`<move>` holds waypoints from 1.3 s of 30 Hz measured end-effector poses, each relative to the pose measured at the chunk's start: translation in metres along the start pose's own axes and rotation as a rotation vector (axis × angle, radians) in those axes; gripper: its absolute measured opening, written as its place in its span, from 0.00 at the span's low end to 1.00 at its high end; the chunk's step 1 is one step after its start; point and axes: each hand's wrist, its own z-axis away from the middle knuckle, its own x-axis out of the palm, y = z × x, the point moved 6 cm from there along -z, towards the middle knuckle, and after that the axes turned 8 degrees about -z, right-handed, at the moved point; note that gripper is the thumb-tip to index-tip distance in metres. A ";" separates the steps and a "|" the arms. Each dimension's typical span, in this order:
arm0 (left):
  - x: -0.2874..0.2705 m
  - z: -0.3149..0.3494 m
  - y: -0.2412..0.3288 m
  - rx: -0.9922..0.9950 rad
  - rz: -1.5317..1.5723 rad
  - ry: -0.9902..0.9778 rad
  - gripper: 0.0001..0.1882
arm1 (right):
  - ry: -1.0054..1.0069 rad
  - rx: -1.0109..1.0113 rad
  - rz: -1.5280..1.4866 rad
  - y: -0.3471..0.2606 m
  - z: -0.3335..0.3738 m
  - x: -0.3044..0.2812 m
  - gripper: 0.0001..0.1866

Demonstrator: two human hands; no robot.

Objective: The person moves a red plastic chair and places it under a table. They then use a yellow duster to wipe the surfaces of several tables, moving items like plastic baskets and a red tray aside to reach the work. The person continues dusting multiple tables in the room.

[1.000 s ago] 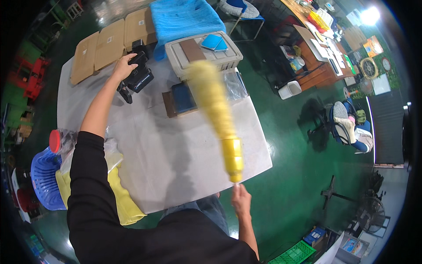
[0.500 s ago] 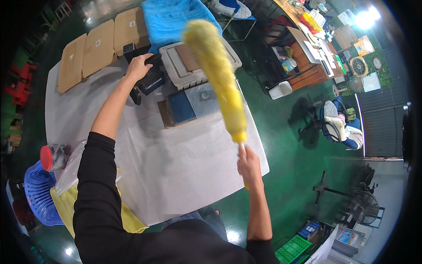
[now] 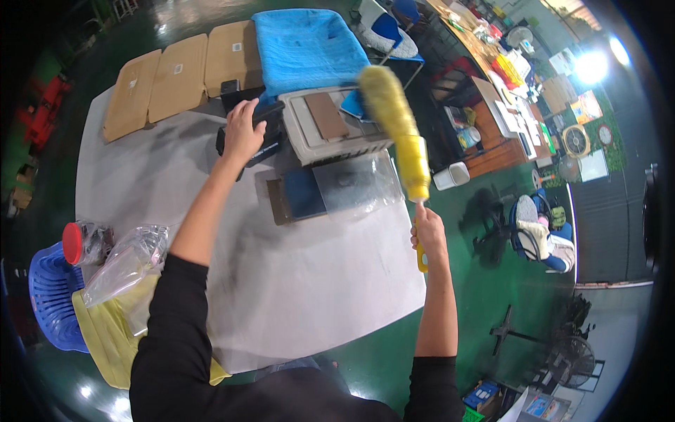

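Note:
My right hand point(image 3: 429, 231) is wrapped round the handle of a yellow fluffy duster point(image 3: 398, 119), held upright past the right edge of the table; its tip is blurred by motion. My left hand point(image 3: 243, 132) is over a black boxy device point(image 3: 270, 144) at the far side of the table, fingers stretched out and thumb apart. Whether the fingertips touch the device I cannot tell. Right of the device stands a grey lidded crate point(image 3: 299, 133) with a brown flat piece point(image 3: 326, 117) on top. In front of the crate lies a dark blue flat box point(image 3: 304, 193) beside clear plastic point(image 3: 358, 184).
Flattened cardboard point(image 3: 176, 74) and a blue towel point(image 3: 309, 49) line the far edge of the white table point(image 3: 316, 281). At left are a red-lidded jar point(image 3: 73, 243), plastic bags point(image 3: 130, 264), yellow cloth point(image 3: 105, 330) and a blue basket point(image 3: 53, 302). An office chair point(image 3: 527, 225) stands right.
The duster has swung to the right and away from over the crate, its fluffy head now off the crate's right side. My left hand has loosened from the black device. The view has shifted.

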 end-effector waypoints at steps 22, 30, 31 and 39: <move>-0.129 0.229 0.030 -0.585 0.470 -0.166 0.12 | -0.220 -0.045 -0.013 0.008 -0.025 0.011 0.22; -0.208 0.292 0.038 -0.622 0.253 0.012 0.09 | 0.039 -0.111 -0.354 0.150 -0.020 -0.101 0.22; -0.218 0.307 0.039 -0.665 0.250 0.049 0.09 | 0.028 -0.105 -0.327 0.183 -0.014 -0.114 0.22; -0.275 0.439 0.158 -0.924 0.158 0.241 0.09 | -0.289 -0.035 0.293 0.406 0.096 -0.136 0.19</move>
